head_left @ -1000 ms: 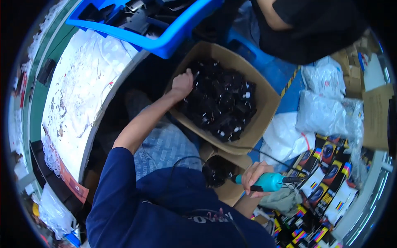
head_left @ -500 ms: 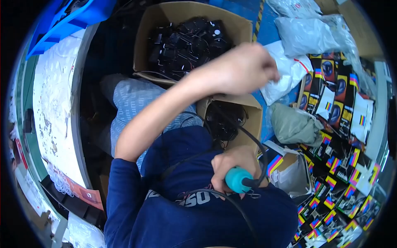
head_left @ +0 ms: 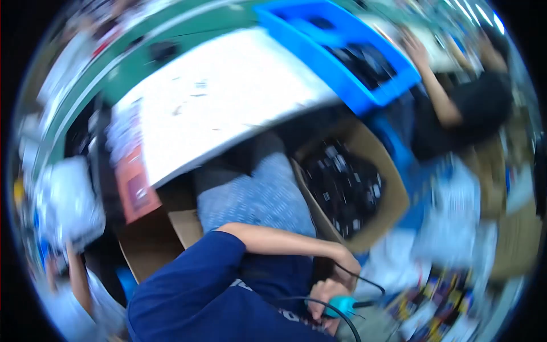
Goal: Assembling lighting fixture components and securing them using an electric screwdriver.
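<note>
My right hand (head_left: 322,295), low in the view against my body, is closed around a teal corded tool (head_left: 340,305) that looks like an electric screwdriver. Its working end is hidden. My left hand (head_left: 346,269) hangs just above and beside the right one, close to a black cable (head_left: 367,282). Blur and the angle hide the left fingers, so I cannot make out whether it holds anything. Past my hands stands an open cardboard box (head_left: 393,202) full of small black parts (head_left: 345,191).
A worn white tabletop (head_left: 228,91) spans the upper middle. On its far right sits a blue bin (head_left: 364,100) with black parts. A person (head_left: 473,108) in black works beyond it, another (head_left: 85,290) at lower left. White plastic bags (head_left: 450,211) and colourful printed boxes (head_left: 433,305) lie at right.
My view has swung left, showing more tabletop and the blue bin. My left hand has come down from its raised, outstretched place to beside my right hand, which still grips the teal tool.
</note>
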The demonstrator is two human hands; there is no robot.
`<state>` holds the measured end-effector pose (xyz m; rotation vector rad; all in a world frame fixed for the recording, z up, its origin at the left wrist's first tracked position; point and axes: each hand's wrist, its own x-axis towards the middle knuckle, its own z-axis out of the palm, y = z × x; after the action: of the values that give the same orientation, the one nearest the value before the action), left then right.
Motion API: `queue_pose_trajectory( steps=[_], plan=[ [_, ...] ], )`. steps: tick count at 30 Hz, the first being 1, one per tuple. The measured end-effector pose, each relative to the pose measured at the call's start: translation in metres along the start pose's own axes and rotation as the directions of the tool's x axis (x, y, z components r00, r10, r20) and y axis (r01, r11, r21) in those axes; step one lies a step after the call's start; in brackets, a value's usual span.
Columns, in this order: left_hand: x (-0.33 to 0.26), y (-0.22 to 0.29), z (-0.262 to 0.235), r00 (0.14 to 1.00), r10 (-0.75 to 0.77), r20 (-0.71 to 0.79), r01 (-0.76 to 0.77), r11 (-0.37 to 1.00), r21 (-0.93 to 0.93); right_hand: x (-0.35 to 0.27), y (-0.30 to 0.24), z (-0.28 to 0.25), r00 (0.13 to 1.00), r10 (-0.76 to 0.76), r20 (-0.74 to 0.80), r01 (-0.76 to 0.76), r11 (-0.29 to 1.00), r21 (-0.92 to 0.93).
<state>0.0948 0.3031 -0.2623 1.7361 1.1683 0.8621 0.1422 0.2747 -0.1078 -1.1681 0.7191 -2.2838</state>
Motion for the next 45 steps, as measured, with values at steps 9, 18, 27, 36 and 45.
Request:
queue_pose_trajectory(
  steps=[9,18,27,36,45],
  plan=[
    [-0.354,0.232,-0.296,-0.033,0.100,-0.994,0.465,0.882,0.073,0.089,-0.099,-0.085,0.804,-0.458,-0.380,0.343,0.878,-0.333],
    [-0.686,0.172,-0.291,-0.667,-0.118,-0.735,0.740,0.012,-0.673,0.260,-0.067,-0.201,0.930,-0.327,0.165,0.298,0.938,0.180],
    [-0.615,0.228,-0.310,-0.676,-0.485,-0.555,0.088,0.695,-0.714,0.311,-0.059,-0.238,0.886,-0.105,0.453,0.009,0.978,0.208],
    [-0.434,0.237,-0.168,-0.472,-0.648,-0.598,-0.536,0.749,-0.389,0.281,-0.045,-0.221,0.925,-0.264,0.273,0.155,0.919,0.364],
    [-0.423,0.246,-0.139,-0.334,-0.874,-0.353,-0.326,0.458,-0.827,0.263,-0.061,-0.195,0.941,-0.215,0.261,0.178,0.971,0.158]
  ],
)
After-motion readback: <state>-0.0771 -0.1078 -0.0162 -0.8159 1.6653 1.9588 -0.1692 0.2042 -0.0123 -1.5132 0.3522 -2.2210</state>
